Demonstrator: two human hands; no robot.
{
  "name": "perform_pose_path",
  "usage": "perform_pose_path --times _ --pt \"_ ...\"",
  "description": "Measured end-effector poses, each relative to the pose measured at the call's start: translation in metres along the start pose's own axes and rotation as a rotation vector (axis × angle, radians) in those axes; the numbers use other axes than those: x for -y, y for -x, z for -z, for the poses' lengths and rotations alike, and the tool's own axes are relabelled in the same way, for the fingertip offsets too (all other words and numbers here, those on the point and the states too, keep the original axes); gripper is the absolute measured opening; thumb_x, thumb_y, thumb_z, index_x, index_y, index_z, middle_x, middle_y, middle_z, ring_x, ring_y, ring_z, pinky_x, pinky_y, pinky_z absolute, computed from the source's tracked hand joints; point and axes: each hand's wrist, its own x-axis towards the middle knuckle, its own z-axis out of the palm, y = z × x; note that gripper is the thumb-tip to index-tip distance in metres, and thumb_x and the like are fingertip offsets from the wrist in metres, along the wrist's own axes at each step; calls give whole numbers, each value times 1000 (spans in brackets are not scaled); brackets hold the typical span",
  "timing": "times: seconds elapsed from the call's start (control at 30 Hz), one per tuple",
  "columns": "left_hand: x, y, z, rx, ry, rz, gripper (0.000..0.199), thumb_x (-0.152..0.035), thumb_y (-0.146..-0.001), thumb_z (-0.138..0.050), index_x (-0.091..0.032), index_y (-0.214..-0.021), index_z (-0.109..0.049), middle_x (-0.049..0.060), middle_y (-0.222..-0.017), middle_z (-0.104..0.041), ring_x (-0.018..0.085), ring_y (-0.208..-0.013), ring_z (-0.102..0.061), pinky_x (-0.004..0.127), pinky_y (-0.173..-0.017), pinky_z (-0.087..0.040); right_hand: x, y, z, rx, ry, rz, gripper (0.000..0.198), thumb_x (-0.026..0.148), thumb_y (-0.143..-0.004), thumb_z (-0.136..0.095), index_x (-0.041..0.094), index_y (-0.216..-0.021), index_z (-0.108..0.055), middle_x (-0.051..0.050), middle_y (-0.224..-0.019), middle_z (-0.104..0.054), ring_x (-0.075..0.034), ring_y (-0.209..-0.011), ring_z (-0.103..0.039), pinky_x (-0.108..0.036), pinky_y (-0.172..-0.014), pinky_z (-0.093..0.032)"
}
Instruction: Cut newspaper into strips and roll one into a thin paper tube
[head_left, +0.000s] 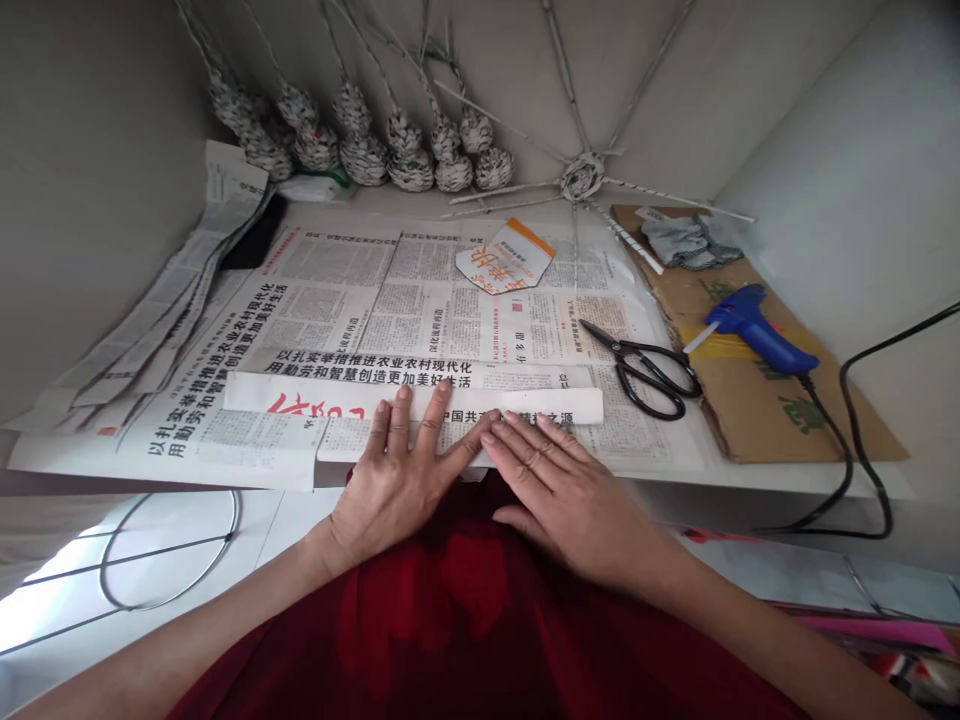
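A long folded strip of newspaper [315, 395] lies across the near edge of the table, on top of spread newspaper sheets [337, 290]. My left hand [397, 475] rests flat on the strip with fingers spread. My right hand [559, 480] lies flat beside it, fingers together, pressing the strip's near part at the table edge. The two hands touch at thumb and fingertips. Neither hand holds anything.
Black scissors [645, 372] lie right of the strip. A blue glue gun [754, 325] with a black cord sits on cardboard [795, 420]. Woven paper ornaments [367, 150] and a paper-stick star [581, 178] line the back wall. Cut newspaper strips [172, 290] hang at left. A wire ring [172, 550] lies below.
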Motion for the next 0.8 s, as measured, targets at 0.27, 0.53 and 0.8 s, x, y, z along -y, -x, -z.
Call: perform_pose_path --times 0.27,0.53,0.8 --pt "-2 1 0 16 31 23 85 -37 -92 -58 -40 -155 -2 12 -162 -11 46 -141 -29 61 -106 -40 4 3 -8 27 78 -149 55 30 -101 -41 6 -149 -35 -14 -155 -35 -27 -144 -33 -46 -117 -34" --pt "-3 1 2 39 -17 23 87 -37 -91 -59 -39 -155 1 14 -162 -18 45 -140 -32 60 -107 -40 -21 31 -10 -8 188 -282 59 29 -97 -47 7 -150 -34 -16 -153 -39 -28 -141 -39 -47 -115 -36" --pt "-4 0 1 46 -17 40 89 -39 -92 -56 -37 -155 6 16 -160 -25 45 -138 -37 61 -106 -40 -30 64 -3 -41 261 -412 73 39 -96 -47 14 -158 -16 -18 -152 -41 -36 -145 -27 -59 -112 -33"
